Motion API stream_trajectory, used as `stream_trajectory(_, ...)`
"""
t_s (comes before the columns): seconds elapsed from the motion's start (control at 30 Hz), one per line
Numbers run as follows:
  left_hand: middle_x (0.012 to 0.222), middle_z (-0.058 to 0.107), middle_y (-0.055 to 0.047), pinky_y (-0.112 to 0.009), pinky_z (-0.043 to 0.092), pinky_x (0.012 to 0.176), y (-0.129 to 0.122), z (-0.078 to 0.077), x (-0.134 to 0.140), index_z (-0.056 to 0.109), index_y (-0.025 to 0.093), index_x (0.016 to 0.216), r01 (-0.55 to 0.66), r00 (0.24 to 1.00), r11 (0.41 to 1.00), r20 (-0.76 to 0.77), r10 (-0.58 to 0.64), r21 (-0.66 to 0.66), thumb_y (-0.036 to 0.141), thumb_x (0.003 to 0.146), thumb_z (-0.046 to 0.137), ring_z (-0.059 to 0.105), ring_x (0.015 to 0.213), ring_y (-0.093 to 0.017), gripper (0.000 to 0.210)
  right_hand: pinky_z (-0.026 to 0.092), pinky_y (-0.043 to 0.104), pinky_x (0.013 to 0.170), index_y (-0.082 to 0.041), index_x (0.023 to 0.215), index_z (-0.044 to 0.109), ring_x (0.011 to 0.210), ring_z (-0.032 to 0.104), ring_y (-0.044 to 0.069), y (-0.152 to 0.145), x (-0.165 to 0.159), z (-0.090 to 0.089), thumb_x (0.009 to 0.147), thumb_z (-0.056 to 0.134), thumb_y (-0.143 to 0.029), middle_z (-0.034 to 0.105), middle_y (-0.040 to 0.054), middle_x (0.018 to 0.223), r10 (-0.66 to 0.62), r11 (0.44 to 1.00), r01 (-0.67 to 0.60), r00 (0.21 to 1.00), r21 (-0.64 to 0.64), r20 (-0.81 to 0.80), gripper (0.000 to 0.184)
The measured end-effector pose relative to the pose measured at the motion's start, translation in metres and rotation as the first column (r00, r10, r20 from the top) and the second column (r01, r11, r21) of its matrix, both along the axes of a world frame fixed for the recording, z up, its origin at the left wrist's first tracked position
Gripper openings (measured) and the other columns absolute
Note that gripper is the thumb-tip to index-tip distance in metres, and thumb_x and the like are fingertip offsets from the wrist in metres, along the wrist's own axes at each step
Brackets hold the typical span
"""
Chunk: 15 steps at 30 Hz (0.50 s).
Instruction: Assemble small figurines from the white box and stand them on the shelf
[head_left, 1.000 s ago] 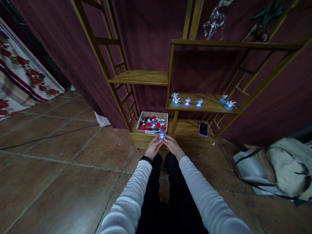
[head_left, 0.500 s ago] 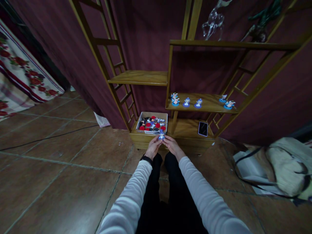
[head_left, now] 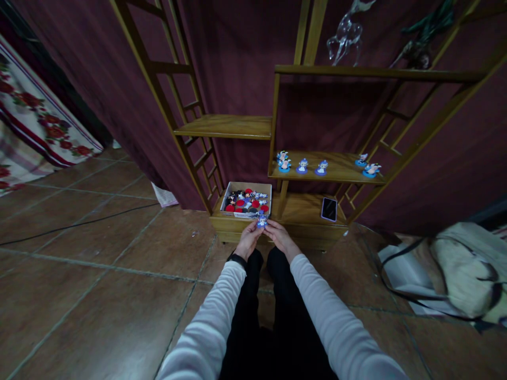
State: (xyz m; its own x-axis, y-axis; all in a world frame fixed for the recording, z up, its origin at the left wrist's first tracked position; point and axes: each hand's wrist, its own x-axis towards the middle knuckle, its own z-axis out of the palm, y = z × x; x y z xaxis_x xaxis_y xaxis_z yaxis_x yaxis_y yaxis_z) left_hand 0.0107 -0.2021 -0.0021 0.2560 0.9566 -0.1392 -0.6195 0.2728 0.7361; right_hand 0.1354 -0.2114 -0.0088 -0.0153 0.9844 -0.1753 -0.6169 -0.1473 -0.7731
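Observation:
Between my fingertips is a small purple-and-white figurine (head_left: 262,221), upright, in front of the box. My left hand (head_left: 249,237) pinches it from the left, and my right hand (head_left: 279,236) grips its right side. Just behind it stands an open cardboard box (head_left: 251,186) filled with several small figurines and red and dark discs. On the shelf (head_left: 340,168) above, two similar purple-and-white figurines, one of them a purple-hatted figurine (head_left: 302,165), stand side by side. Blue-based figurines stand at its left end (head_left: 284,165) and at its right end, such as a pink-and-blue figurine (head_left: 371,170).
A phone (head_left: 329,209) lies on the lower board at right. The wooden rack (head_left: 224,126) has another board at left. On the top shelf stand a clear glass deer (head_left: 345,34) and a dark green ornament (head_left: 425,37). A beige bag (head_left: 467,264) sits on the floor at right; a cable (head_left: 79,224) runs at left.
Both hands stay almost in place with the figurine between them. The figurine appears slightly turned or tilted; the whole view has shifted a little.

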Motion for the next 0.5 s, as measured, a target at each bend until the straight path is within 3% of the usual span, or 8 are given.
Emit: stream_trajectory(0.5,0.087,0.069,-0.004,-0.028,0.043,0.088,-0.0017,0.0037,-0.0006,0.065,0.016,0.098,0.042,0.998,0.998,-0.033,-0.044,-0.044,0.009,0.065,0.070,0.062,0.084,-0.013,0.034,0.047,0.031,0.085,-0.018,0.091,0.063,0.077,0.064,0.012,0.0006,0.0017,-0.0012,0.064,0.072,-0.022,0.069,0.0022,0.084,0.002,0.999,-0.002,1.000,-0.038,0.010,0.029)
